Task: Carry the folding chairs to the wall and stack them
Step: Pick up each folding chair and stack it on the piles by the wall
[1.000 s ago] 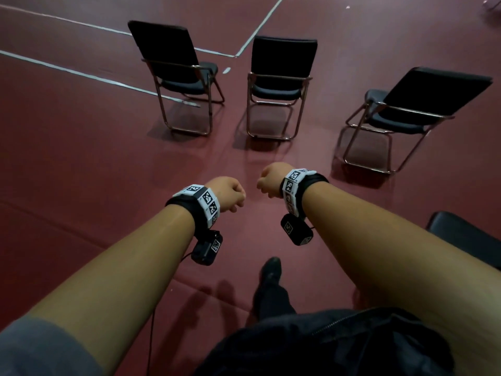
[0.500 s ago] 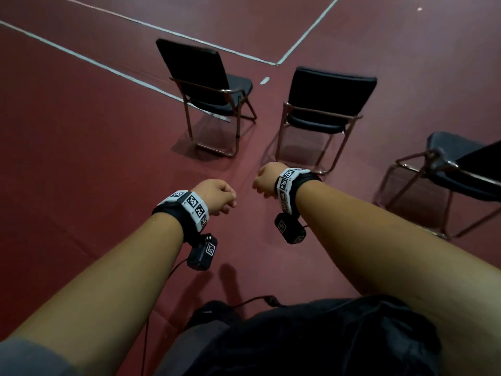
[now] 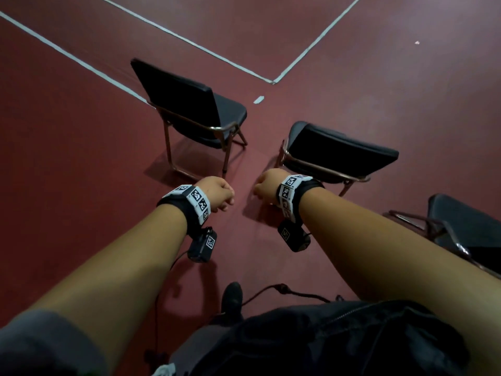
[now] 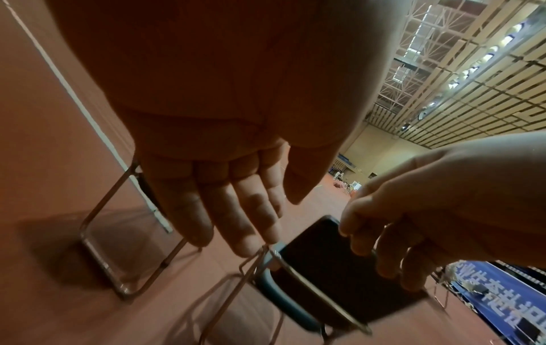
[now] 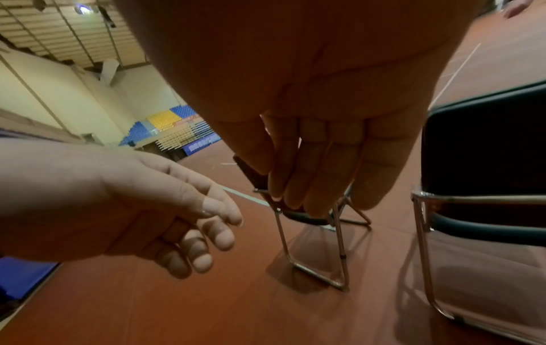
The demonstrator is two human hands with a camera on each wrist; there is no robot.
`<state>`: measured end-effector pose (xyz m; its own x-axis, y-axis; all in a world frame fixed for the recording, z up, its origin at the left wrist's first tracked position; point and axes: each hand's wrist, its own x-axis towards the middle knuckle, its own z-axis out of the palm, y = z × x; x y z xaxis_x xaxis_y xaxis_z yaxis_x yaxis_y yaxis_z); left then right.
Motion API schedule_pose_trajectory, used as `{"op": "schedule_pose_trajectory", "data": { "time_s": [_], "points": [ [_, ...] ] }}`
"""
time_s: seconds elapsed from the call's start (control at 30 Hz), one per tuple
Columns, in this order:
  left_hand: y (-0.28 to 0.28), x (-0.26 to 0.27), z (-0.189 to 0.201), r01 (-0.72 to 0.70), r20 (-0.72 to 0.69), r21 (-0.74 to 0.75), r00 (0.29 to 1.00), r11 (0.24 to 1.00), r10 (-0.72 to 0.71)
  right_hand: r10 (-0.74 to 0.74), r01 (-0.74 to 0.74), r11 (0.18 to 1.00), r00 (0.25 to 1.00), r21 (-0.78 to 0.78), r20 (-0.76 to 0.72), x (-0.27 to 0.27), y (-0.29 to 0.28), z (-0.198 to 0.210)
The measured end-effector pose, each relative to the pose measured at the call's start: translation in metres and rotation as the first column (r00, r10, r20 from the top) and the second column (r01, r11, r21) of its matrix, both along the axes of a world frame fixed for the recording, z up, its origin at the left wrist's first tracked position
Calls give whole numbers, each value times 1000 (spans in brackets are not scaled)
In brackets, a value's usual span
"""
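Three black padded folding chairs with metal frames stand unfolded on the red floor. The left chair (image 3: 189, 104) and the middle chair (image 3: 339, 150) are just ahead of me. A third chair (image 3: 466, 226) is at the right edge, beside my right forearm. My left hand (image 3: 219, 195) and right hand (image 3: 267, 185) hang side by side in the air in front of the two chairs, touching nothing. In the left wrist view the left fingers (image 4: 224, 210) hang relaxed and empty. The right fingers (image 5: 319, 168) do the same, beside the middle chair's backrest (image 5: 487, 151).
White court lines (image 3: 189, 44) cross the floor behind the chairs, with a scrap of white tape (image 3: 259, 99) between them. A black cable (image 3: 284, 290) and my shoe (image 3: 231, 297) are below my arms. Open red floor lies to the left.
I have come closer to the chairs, which now look larger and sit lower and further right in view. The third chair has slid to the right edge. Both hands stay empty.
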<state>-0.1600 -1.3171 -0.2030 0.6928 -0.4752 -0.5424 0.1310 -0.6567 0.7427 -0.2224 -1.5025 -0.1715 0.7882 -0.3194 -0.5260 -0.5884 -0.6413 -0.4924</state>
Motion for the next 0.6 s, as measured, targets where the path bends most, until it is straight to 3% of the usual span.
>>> {"op": "schedule_pose_trajectory", "data": {
  "time_s": [0.03,0.13,0.2,0.27,0.43,0.6],
  "points": [
    [-8,20,4,-12,11,1,1000,1000,11,-61,59,996,998,66,31,18,-8,5],
    [-34,72,13,-43,4,-20,999,999,43,84,-84,996,996,26,13,69,-34,17],
    [-50,103,17,-49,-9,-19,999,999,49,4,-5,999,1000,48,10,109,-55,17],
    [-60,134,17,-81,-22,-26,997,996,80,68,-68,998,998,-10,12,147,-68,13],
    [-77,208,5,-207,-31,15,978,978,208,215,-215,977,977,10,0,250,-87,-14],
    [-86,270,-2,-331,5,115,943,936,333,435,-443,893,895,-77,-97,344,-99,-24]
  ]
}}
